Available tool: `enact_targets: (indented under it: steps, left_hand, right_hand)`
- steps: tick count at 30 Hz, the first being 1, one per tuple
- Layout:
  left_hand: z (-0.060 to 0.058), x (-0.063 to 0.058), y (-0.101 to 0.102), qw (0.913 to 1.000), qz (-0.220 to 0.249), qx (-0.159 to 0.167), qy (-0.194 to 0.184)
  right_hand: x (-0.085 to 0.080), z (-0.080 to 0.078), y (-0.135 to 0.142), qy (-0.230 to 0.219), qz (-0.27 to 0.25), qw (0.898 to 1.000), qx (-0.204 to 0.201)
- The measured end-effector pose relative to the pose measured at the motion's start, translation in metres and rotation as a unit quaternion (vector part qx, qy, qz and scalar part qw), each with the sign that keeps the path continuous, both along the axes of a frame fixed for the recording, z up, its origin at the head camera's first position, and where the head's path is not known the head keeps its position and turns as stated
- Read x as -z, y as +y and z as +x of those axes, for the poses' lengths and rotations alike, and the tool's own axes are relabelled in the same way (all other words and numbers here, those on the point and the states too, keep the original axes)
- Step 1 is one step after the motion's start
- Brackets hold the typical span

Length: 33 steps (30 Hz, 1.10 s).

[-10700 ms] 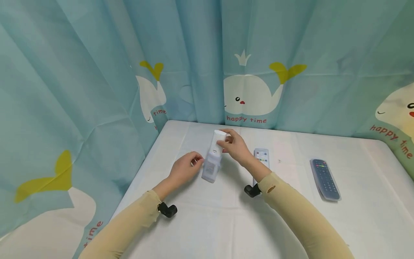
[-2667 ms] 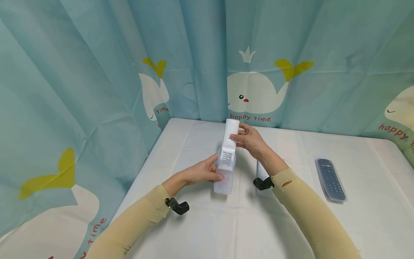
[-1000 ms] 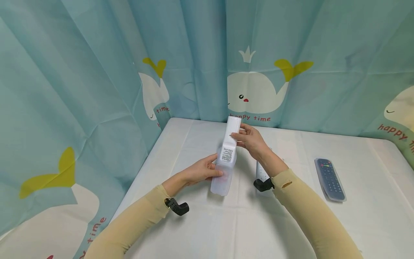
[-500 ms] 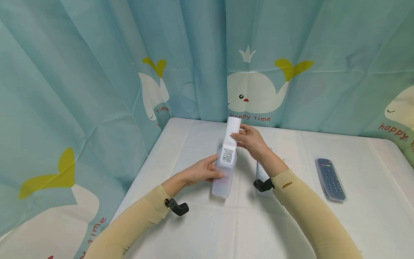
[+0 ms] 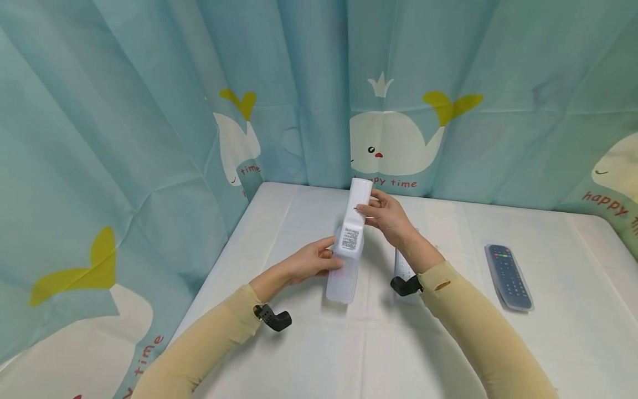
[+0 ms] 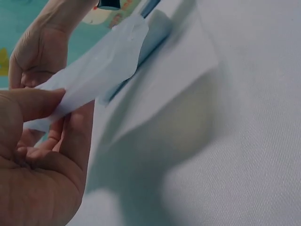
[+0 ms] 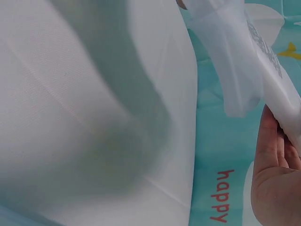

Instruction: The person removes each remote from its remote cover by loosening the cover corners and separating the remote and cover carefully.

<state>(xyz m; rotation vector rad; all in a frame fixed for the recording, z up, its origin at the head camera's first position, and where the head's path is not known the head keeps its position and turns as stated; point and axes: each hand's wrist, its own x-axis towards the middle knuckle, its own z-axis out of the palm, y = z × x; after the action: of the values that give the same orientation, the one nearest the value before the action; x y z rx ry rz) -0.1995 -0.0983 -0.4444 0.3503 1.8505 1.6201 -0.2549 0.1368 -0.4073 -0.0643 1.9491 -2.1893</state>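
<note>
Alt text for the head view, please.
Right hand holds a white remote, its end overlapping a translucent sleeve pinched by the left hand above a white table. A dark remote lies at right; the right arm partly hides a pale remote.

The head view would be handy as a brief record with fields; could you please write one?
Left hand: pinches translucent cover
Right hand: holds white device
Label: on the device, facing the camera
Device and cover: overlapping; insertion unclear
Dark remote: on the table, right side
Pale remote: partly hidden by right arm
Backdrop: blue curtain with whales
</note>
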Motion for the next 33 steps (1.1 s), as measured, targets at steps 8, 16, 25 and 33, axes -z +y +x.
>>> enact_targets:
  steps: [8, 16, 25, 33]
  left_hand:
    - [0.0, 0.001, -0.004, 0.9988, 0.026, 0.04, -0.011]
    - [0.002, 0.002, -0.004, 0.9933, 0.049, 0.101, -0.028]
    - [0.001, 0.004, 0.0, 0.9988, 0.008, 0.048, -0.011]
    - [0.0, 0.004, 0.0, 0.9997, 0.011, 0.023, -0.005]
  right_hand:
    - [0.001, -0.001, 0.0, -0.001, 0.003, 1.0, 0.001]
    - [0.002, -0.002, 0.001, 0.0, 0.013, 1.0, -0.006]
    - [0.008, -0.003, 0.005, 0.0, 0.001, 1.0, -0.007]
    - [0.009, -0.003, 0.01, -0.017, 0.007, 1.0, -0.017]
